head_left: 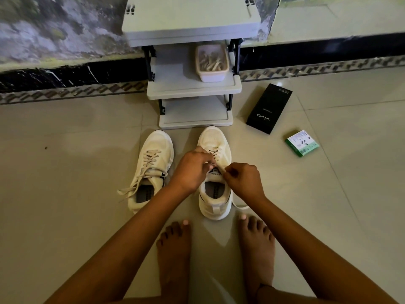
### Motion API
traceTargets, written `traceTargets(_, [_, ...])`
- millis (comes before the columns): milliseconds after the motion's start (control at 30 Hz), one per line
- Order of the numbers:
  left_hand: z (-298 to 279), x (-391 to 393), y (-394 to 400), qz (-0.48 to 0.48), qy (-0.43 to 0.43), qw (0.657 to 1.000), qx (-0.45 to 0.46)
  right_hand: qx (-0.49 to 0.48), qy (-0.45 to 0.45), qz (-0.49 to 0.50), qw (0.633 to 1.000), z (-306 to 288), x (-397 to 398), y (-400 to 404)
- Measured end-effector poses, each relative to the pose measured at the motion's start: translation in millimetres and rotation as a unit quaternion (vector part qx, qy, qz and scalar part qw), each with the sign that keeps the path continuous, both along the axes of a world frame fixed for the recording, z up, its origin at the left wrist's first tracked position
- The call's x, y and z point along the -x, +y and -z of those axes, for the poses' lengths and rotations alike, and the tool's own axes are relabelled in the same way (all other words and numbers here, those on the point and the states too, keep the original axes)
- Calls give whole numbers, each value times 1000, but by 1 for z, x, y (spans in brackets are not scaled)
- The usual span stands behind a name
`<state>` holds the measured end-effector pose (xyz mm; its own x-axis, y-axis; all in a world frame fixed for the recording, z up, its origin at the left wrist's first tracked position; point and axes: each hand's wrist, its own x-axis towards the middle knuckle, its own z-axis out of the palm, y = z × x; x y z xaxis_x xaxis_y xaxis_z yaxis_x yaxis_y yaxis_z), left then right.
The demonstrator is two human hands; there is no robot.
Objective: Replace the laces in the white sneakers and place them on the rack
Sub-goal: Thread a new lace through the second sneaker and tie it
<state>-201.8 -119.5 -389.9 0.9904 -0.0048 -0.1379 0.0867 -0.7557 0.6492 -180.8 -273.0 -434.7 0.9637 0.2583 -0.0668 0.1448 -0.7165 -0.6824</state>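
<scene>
1. Left hand (pixel 192 170) and right hand (pixel 243 181) meet over the right sneaker (pixel 215 172), each with fingers curled, pinching its lace (pixel 215 153) near the tongue.
2. That sneaker stands on the floor (pixel 65 172) just ahead of two bare feet, toe toward the rack (pixel 192 88).
3. Left sneaker (pixel 151 167) sits beside it, laces loose and trailing.
4. Tub of laces (pixel 211 62) on the rack's middle shelf.
5. Black box (pixel 269 108) and small green box (pixel 302 143) lie to the right.
</scene>
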Motion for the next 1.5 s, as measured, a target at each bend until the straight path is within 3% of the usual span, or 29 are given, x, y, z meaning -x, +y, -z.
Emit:
traceTargets(167, [11,8,-16,-61,10,998,-33,-129,124,65,982,10,-8,-6])
traceTargets(300, [19,8,-23,-72,5,996,-50,-167,162,75,970,16,-9,-10])
traceTargets(767, [19,6,-40,-85,-4,988,-126,-143,162,40,976,9,-8,-9])
traceTargets(1500, [33,9,-38,-204,4,978,-44,-87,121,-14,989,7,-10,-2])
